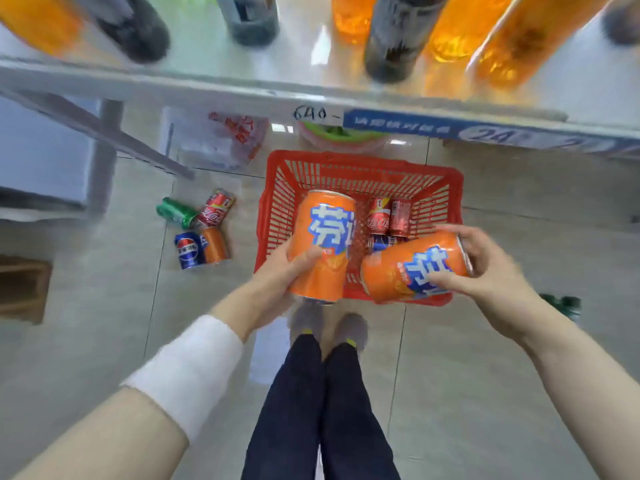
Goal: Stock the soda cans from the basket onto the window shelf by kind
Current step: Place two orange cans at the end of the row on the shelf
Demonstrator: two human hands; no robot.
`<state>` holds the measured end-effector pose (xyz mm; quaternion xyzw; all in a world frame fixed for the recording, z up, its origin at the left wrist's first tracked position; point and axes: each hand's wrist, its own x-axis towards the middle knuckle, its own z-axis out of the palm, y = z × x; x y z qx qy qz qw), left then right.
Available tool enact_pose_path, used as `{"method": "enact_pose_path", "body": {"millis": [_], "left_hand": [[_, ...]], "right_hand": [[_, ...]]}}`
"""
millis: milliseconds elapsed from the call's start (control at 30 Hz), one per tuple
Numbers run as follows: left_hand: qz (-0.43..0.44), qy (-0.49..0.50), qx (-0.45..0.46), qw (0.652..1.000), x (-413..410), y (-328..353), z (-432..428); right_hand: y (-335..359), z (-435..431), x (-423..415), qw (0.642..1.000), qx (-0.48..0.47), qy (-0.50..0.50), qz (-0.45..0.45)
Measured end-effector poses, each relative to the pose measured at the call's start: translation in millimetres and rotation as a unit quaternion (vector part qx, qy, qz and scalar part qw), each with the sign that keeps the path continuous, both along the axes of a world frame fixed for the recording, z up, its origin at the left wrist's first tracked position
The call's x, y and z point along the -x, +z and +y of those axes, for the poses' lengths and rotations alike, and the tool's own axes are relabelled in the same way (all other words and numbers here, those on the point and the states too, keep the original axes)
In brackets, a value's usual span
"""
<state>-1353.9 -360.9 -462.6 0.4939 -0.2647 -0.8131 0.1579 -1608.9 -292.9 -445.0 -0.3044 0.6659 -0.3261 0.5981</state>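
Note:
My left hand (277,275) grips an orange soda can (320,237) held almost upright above the red plastic basket (433,178) on the floor. My right hand (485,268) grips a second orange soda can (391,271), tilted on its side over the basket's near edge. Inside the basket lie two red cola cans (379,216) and a blue can (382,242), partly hidden by the cans I hold. The white shelf (242,77) runs across the top of the view, above the basket.
On the floor left of the basket lie a green can (176,212), a red cola can (216,207), a blue can (188,251) and an orange can (215,244). Orange and dark bottles (394,39) stand on the shelf. My feet (329,327) stand just behind the basket.

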Motion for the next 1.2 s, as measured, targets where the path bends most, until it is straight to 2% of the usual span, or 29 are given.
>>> {"method": "enact_pose_path", "body": {"millis": [100,300,567,900,1200], "left_hand": [[-0.002,0.021,0.03,0.999,-1.8,72.1,6.6],[0.015,0.042,0.112,0.993,-6.2,195.7,5.7],[0.005,0.049,0.226,0.973,-10.3,325.3,-8.7],[0.039,0.09,0.369,0.924,-27.2,445.4,-35.1],[0.084,0.111,0.411,0.901,-32.8,514.3,-71.1]], "right_hand": [[76.6,4.2,-5.0,0.998,0.022,-0.026,-0.047],[200.5,5.2,-25.0,0.986,0.068,-0.127,-0.079],[334.1,-20.8,-51.7,0.955,0.199,-0.158,-0.153],[458.2,-48.6,-90.3,0.94,0.297,-0.153,-0.069],[531.6,-78.6,-100.3,0.919,0.374,-0.121,-0.011]]}}
